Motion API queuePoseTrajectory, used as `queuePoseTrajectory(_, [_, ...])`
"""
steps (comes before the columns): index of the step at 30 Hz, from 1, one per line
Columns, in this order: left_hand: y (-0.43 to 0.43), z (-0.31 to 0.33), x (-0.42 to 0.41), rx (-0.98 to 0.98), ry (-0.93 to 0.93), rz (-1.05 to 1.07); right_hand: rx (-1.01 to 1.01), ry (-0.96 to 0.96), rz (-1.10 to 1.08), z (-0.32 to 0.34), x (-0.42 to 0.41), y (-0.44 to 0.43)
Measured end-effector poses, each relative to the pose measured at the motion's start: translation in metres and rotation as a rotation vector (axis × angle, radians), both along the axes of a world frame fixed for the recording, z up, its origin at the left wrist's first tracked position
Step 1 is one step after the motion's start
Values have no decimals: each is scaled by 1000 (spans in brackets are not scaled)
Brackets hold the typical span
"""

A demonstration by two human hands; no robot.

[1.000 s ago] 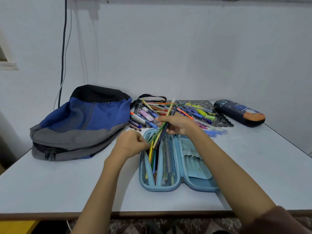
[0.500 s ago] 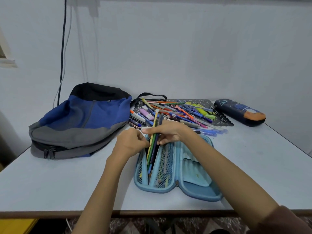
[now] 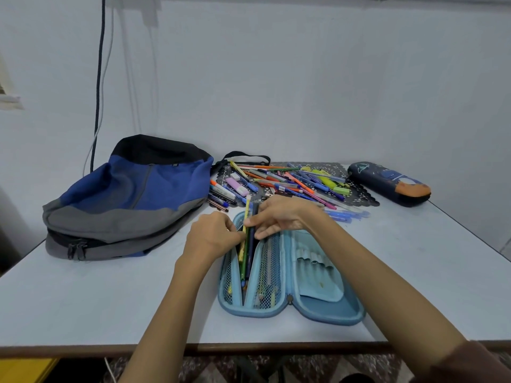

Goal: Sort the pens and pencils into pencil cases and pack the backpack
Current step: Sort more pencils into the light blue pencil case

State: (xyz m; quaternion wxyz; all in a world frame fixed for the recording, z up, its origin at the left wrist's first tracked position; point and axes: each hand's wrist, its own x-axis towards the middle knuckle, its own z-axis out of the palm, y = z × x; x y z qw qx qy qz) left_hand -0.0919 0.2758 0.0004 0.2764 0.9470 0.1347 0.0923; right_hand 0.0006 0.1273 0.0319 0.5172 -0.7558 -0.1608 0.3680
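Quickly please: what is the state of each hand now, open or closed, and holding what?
Left hand: closed, grips the pocket edge of the blue pencil case.
Right hand: closed, holds the pencils.

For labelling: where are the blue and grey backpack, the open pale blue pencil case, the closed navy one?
Blue and grey backpack (image 3: 124,189): head view, blue panel.
Open pale blue pencil case (image 3: 340,308): head view, right half.
Closed navy pencil case (image 3: 387,181): head view, top.
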Motion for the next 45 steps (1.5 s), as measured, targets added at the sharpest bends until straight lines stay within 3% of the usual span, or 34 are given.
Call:
queuePoseTrajectory(8, [1,-3,1,21,-7,15,-78,-160,-65,8,-6,3])
queuePoseTrajectory(14, [-1,-4,2,45,-12,17,-252,-607,-185,-6,16,11])
queuePoseTrajectory(20, [0,-4,1,43,-15,19,-409,-613,-104,-8,29,25])
queuePoseTrajectory(25, [0,-3,0,31,3,9,-409,-531,-58,0,29,27])
queuePoseTrajectory(30, [1,0,-1,10,31,-10,-257,-454,-118,-1,30,20])
queuePoseTrajectory(36, [3,2,-4,-52,14,-33,122,-283,-359,-4,33,11])
queuePoseTrajectory(45, [5,5,-4,-16,-3,-21,345,-435,-585,-15,26,22])
